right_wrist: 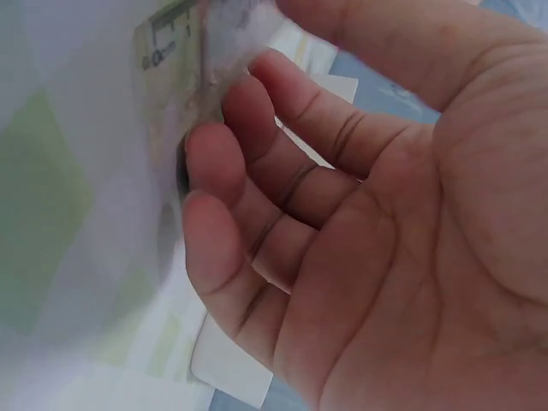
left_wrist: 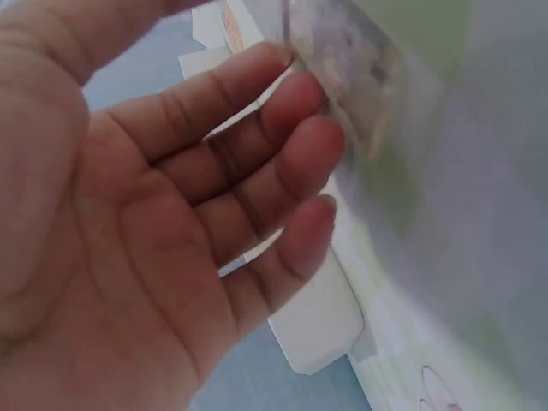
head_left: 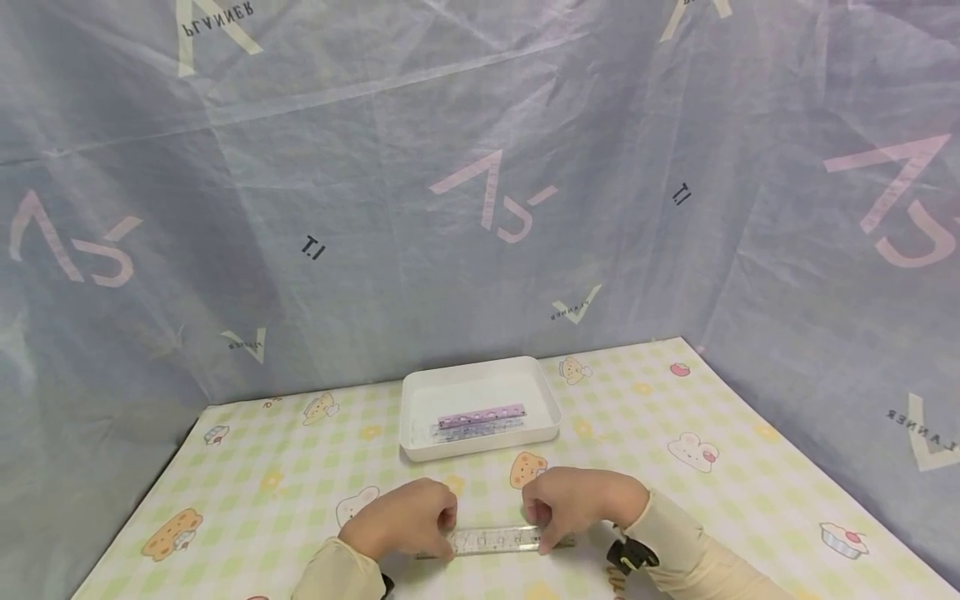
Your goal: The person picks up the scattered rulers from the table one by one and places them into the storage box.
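Observation:
A clear plastic ruler (head_left: 491,541) lies lengthwise from left to right, low over the checked tablecloth at the near side. My left hand (head_left: 408,518) pinches it near its left end between thumb and fingers. Near the opposite end, my right hand (head_left: 581,502) pinches it in the same way. In the left wrist view, the fingertips (left_wrist: 312,158) touch the blurred ruler end (left_wrist: 351,73). The right wrist view gives the other ruler end (right_wrist: 171,51), with printed marks, against the fingertips (right_wrist: 214,163). Whether the ruler touches the cloth, I cannot tell.
Beyond the hands stands a white tray (head_left: 483,448). Inside it lie a pink-purple ruler (head_left: 483,415) and, in front of that, clear bluish ruler shapes (head_left: 480,430). A grey-blue printed curtain (head_left: 390,250) hangs behind the table and along its sides.

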Tool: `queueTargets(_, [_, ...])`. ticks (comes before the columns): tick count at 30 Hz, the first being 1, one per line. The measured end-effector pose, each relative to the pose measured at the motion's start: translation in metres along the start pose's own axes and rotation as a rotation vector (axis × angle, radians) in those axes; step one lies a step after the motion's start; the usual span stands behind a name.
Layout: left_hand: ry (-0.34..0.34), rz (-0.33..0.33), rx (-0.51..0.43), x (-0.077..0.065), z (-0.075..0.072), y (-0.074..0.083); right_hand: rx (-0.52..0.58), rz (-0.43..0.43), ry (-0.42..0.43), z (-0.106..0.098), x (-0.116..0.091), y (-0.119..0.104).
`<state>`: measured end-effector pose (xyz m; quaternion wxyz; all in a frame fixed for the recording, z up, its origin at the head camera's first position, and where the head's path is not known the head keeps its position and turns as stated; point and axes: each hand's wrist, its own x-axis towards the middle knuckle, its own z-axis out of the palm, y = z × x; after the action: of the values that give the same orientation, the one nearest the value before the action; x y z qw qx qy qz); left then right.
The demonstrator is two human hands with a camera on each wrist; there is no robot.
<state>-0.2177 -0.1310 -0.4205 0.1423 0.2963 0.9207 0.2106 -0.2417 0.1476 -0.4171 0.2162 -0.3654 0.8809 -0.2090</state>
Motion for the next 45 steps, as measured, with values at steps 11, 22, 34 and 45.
queueTargets(11, [0.068,0.008,-0.081,-0.006,-0.018,-0.014,-0.068,-0.008,0.055,-0.003,0.003,0.004])
queueTargets(22, [0.092,0.004,-0.104,-0.005,-0.023,-0.021,-0.030,-0.050,0.117,0.002,0.009,0.007])
queueTargets(34, [0.105,0.017,-0.106,-0.001,-0.021,-0.024,-0.039,-0.079,0.148,0.003,0.013,0.010])
queueTargets(45, [0.118,0.025,-0.041,0.003,-0.015,-0.026,-0.035,-0.091,0.186,0.000,0.013,0.012])
